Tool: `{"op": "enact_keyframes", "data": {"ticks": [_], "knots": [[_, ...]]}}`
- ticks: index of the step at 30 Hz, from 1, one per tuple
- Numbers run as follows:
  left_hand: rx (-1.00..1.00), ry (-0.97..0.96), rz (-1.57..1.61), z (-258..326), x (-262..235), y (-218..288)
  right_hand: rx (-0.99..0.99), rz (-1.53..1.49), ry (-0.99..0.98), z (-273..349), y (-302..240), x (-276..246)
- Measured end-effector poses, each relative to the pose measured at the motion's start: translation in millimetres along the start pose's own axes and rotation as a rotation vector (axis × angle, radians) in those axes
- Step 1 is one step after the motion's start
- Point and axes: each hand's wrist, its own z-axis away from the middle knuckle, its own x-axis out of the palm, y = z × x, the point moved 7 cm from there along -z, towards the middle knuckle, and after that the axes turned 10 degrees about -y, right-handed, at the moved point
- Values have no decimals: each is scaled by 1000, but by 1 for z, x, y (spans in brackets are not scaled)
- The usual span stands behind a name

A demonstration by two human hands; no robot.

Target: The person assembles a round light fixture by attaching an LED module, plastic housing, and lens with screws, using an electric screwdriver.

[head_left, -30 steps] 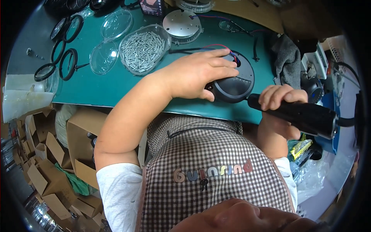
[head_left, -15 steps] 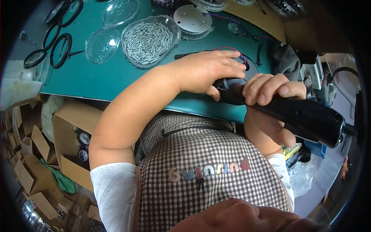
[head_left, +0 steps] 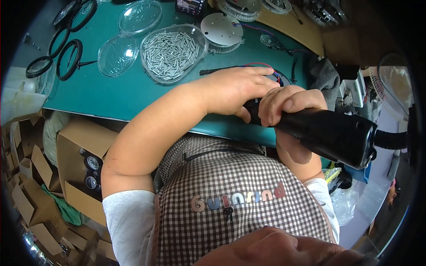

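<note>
At the front edge of the green table, my right hand (head_left: 293, 106) is closed round a black electric screwdriver (head_left: 333, 135). A thick black cord leaves its rear end at the right, and its nose points left toward my left hand (head_left: 239, 91). My left fingers reach over a round, dark part (head_left: 284, 81) with red and blue wires, and my left thumb bends near the tool's nose. Most of the round part and the screwdriver's tip are hidden behind my hands. A black strip (head_left: 213, 71) sticks out beyond my left wrist.
A clear dish of silver screws (head_left: 171, 53) stands beyond my left arm, near clear lids (head_left: 117, 55). Farther off are a white-topped disc (head_left: 222, 29) and black ring frames (head_left: 69, 60). A grey cloth (head_left: 326, 75) lies at the right. An open carton (head_left: 80, 155) stands below, left.
My right hand and the screwdriver have shifted left, closer to my left hand, and the tool has turned so that its rear cord shows more. My left hand has barely moved.
</note>
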Motion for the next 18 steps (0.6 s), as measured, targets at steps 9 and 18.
{"op": "enact_keyframes", "data": {"ticks": [9,18], "knots": [[-72,-14,20,1,0,-2,94,-84,102,4,6,0],[-83,-13,44,1,2,-5,67,-98,80,5,17,-3]]}}
